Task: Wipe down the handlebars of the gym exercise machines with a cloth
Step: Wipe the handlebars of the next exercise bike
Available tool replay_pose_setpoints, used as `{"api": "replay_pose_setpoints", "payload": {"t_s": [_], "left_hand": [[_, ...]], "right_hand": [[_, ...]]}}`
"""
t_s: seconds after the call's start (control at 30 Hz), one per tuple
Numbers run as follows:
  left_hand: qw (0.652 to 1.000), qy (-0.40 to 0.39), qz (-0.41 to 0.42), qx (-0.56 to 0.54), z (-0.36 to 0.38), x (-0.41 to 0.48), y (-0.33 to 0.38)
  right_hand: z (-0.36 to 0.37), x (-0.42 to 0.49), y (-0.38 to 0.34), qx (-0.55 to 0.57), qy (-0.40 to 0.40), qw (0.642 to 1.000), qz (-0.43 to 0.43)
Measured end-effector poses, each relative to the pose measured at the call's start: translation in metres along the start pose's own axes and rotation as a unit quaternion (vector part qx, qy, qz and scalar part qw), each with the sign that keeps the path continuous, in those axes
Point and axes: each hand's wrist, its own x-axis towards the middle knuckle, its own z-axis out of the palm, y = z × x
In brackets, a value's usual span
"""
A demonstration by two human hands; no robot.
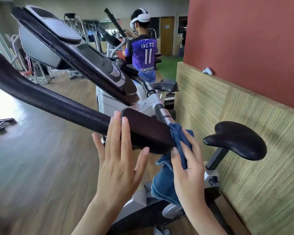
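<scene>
My left hand (119, 160) is raised flat, fingers straight and pointing up, thumb spread wide. My right hand (188, 168), back toward me, grips the cloth (179, 138).

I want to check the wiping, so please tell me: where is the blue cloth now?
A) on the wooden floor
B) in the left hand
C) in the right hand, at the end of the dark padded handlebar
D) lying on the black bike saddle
C: the right hand grips the blue cloth against the end of the dark padded handlebar, while the left hand lies flat on it, holding nothing.
</scene>
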Motion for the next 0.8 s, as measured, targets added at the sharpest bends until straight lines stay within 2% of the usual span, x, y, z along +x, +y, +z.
{"api": "replay_pose_setpoints", "payload": {"t_s": [0.2, 0.37, 0.47, 0.63, 0.73, 0.8], "left_hand": [[0.999, 0.01, -0.009, -0.039, 0.004, 0.001, 0.005], [0.998, 0.026, -0.024, -0.055, 0.009, 0.0, 0.011], [0.999, 0.024, -0.035, -0.016, 0.012, 0.0, 0.013], [0.994, 0.051, -0.089, 0.04, 0.018, -0.002, 0.025], [0.986, 0.081, -0.124, 0.078, 0.024, -0.006, 0.036], [0.977, 0.104, -0.139, 0.123, 0.031, -0.013, 0.05]], "right_hand": [[-0.004, 0.021, 0.021, 0.0, -0.03, 0.997, -0.071], [-0.009, 0.053, 0.046, -0.004, -0.058, 0.997, -0.045], [-0.011, 0.053, 0.054, 0.006, -0.074, 0.995, -0.059], [-0.017, 0.048, 0.063, 0.017, -0.099, 0.976, -0.193], [-0.024, 0.057, 0.081, 0.029, -0.159, 0.951, -0.264], [-0.028, 0.07, 0.09, 0.056, -0.195, 0.94, -0.274]]}}
